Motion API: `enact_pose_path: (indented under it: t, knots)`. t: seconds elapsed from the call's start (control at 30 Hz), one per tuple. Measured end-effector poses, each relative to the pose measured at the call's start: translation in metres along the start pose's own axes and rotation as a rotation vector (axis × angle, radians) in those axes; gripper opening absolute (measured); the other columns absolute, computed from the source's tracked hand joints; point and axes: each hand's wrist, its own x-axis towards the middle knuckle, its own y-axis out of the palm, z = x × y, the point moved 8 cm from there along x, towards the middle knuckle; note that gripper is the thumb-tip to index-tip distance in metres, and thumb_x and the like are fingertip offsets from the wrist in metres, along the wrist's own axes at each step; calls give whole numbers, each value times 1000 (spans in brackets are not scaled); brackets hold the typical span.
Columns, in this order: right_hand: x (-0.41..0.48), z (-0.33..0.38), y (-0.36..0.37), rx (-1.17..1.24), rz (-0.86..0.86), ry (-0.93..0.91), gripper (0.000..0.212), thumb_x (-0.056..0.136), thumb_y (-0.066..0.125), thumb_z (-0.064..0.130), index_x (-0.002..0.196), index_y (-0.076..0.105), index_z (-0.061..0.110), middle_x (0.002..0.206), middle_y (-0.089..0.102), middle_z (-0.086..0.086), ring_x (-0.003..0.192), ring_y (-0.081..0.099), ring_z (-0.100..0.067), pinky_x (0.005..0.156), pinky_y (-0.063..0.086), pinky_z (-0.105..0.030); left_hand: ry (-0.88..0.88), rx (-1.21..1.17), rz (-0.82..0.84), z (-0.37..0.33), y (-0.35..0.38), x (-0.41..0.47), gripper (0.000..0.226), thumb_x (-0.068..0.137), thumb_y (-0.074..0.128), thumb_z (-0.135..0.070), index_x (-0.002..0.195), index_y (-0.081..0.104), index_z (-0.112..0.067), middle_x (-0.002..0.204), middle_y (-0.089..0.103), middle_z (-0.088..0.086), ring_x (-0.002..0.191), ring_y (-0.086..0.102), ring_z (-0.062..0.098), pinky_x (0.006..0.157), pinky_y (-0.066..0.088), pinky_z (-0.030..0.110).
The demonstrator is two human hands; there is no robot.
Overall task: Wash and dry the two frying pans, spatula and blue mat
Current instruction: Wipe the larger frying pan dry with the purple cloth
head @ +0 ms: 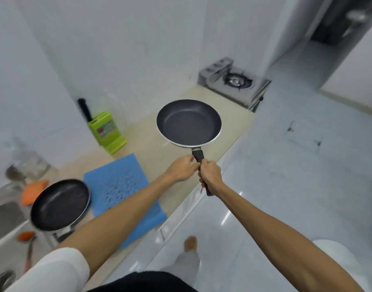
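Observation:
A dark frying pan with a white rim is held level above the beige counter. My right hand grips its black handle. My left hand is at the handle just in front of the right one, its fingertips touching it. A second dark frying pan rests at the sink's edge, left of the blue mat, which lies flat on the counter with my left forearm over part of it. A spatula with an orange head lies in the sink at the lower left.
A green knife block stands near the wall behind the mat. An orange sponge lies by the steel sink. A gas stove sits at the counter's far end. White tiled floor lies to the right.

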Motion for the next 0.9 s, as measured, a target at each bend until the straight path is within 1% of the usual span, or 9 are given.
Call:
enact_pose_path:
  t: [0.17,0.3,0.4,0.5,0.57,0.63,0.73,0.8,0.9]
  knots:
    - [103,23,-78,28,-64,37,39,101,33,20,78,59,3,67,58,-13,47,49,-22,42,39,-28,141,258,44,-67,18,119,38,94,52,-41,118,59,-12,120,65,15,110,60,36,89,50,49]
    - [169,39,-139,24,-108,45,35,100,38,23,87,60,1,71,61,-14,49,51,-22,41,40,-26,156,331,87,-104,28,190,50,91,49,-52,126,54,-16,129,61,12,119,54,34,95,48,50]
    - [222,46,-184,-25,-109,39,28,97,48,25,85,58,2,73,63,-14,48,52,-22,41,42,-26,137,391,98,-129,33,243,57,93,48,-52,134,49,-13,140,54,12,127,48,34,102,43,52]
    - [272,55,-220,-106,-94,1,27,93,63,27,84,59,2,71,63,-13,47,54,-22,44,46,-27,168,379,66,-152,33,289,70,89,44,-56,147,37,-18,151,46,10,134,45,33,108,40,51]
    - [313,57,-247,-165,-75,-12,27,92,68,27,85,58,2,71,62,-13,48,55,-23,44,46,-28,155,392,58,-167,39,325,68,93,48,-52,150,33,-20,154,41,8,137,42,32,109,39,50]
    - [353,61,-274,-202,-57,-27,25,92,68,24,84,56,4,73,60,-14,50,53,-23,44,45,-28,133,390,45,-181,44,359,66,93,51,-48,150,33,-19,154,41,8,137,41,33,109,39,49]
    - [413,73,-320,-271,-11,-68,23,92,67,22,84,56,4,76,59,-15,52,53,-24,44,44,-28,91,339,36,-208,56,409,69,84,49,-43,147,38,-21,151,45,8,134,44,33,107,41,48]
    - [446,78,-347,-328,25,-77,22,92,68,23,87,58,4,76,59,-14,53,54,-23,45,46,-28,64,321,27,-223,65,437,72,80,50,-40,148,37,-21,151,45,9,134,44,33,107,42,48]
    - [499,93,-389,-388,94,-103,24,93,68,23,95,60,1,74,57,-13,51,54,-21,43,47,-25,-25,351,13,-242,83,481,64,89,56,-36,146,39,-13,149,47,14,133,45,34,108,40,47]
